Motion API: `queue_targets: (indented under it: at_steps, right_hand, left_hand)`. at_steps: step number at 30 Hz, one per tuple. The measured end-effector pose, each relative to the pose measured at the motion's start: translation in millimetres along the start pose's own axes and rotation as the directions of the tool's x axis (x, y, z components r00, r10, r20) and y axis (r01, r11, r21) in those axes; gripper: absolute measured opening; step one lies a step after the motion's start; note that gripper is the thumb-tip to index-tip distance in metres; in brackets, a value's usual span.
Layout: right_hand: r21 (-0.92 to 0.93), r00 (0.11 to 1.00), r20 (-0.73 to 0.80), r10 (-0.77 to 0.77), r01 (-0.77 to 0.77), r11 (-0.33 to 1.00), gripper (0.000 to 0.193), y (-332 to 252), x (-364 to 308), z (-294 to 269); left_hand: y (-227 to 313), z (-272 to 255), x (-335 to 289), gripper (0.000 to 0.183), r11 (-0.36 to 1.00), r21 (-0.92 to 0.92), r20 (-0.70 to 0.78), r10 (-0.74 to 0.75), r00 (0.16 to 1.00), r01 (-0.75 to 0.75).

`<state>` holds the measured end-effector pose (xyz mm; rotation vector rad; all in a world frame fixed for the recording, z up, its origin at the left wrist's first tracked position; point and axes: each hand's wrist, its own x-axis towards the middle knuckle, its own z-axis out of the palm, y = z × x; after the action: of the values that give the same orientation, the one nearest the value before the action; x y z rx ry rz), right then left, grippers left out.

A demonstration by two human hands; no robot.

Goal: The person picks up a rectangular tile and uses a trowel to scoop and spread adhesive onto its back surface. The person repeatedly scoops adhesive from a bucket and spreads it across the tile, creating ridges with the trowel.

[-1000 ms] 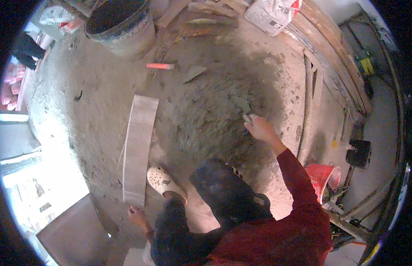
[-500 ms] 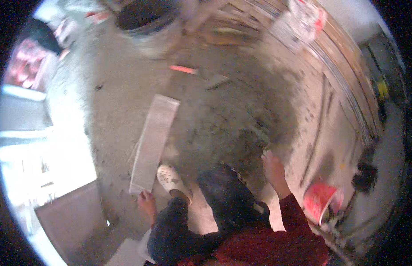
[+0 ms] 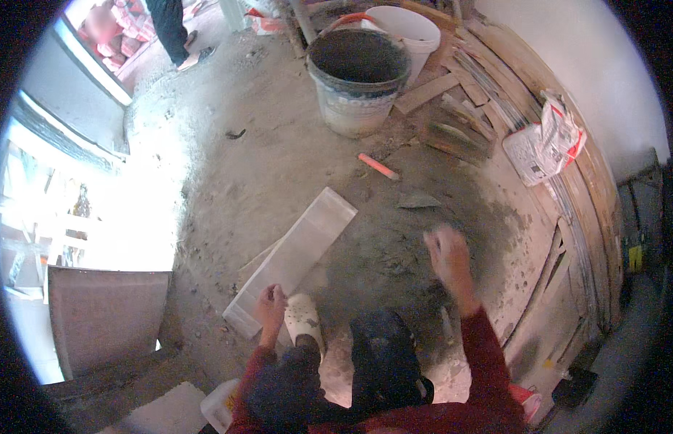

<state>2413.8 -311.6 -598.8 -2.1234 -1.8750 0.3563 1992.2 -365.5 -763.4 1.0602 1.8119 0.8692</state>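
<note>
My left hand (image 3: 270, 307) hovers beside the near end of a long pale tile strip (image 3: 297, 253), its fingers curled in and nothing visible in them. The strip lies slantwise on the floor, left of a dark, wet-looking mortar patch (image 3: 380, 253). Over the right part of that patch is my right hand (image 3: 447, 257), somewhat blurred, with fingers loosely apart and holding nothing that I can see. Ahead of it on the patch lies a trowel (image 3: 417, 200) with an orange handle, its grey blade partly blending into the mortar.
A dark bucket (image 3: 358, 108) stands ahead, with a white bucket (image 3: 423, 43) behind it. Wood scraps (image 3: 459, 134) and a white bag (image 3: 543, 145) lie along the right side. A brown board (image 3: 108, 318) leans at left. Another person's legs (image 3: 170, 32) show at far left.
My view has swung, bringing both buckets and the other person's legs more fully into sight. My left hand has moved away from the tile strip's near end. The right hand remains above the mortar.
</note>
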Motion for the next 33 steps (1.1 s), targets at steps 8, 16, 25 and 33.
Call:
queue_targets:
  at_steps: [8,16,25,33]
  right_hand:
    - [-0.464,0.877,-0.227,-0.423,0.285,0.839,0.069,-103,336,31]
    - [-0.414,0.878,-0.172,-0.446,0.347,0.842,0.057,-102,292,45]
    - [-0.127,0.899,0.358,-0.251,0.313,0.941,0.037,-103,293,10]
    - [-0.376,0.960,-0.147,-0.240,0.170,0.911,0.043,98,450,154]
  left_hand:
    - [179,92,151,0.041,0.926,0.020,0.224,0.362,0.905,-0.376]
    - [345,213,306,0.078,0.933,-0.018,0.009,0.360,0.933,-0.360]
    - [301,199,236,0.078,0.894,-0.130,0.021,0.435,0.900,-0.429]
    - [286,215,190,0.082,0.868,-0.327,0.106,0.428,0.898,-0.375]
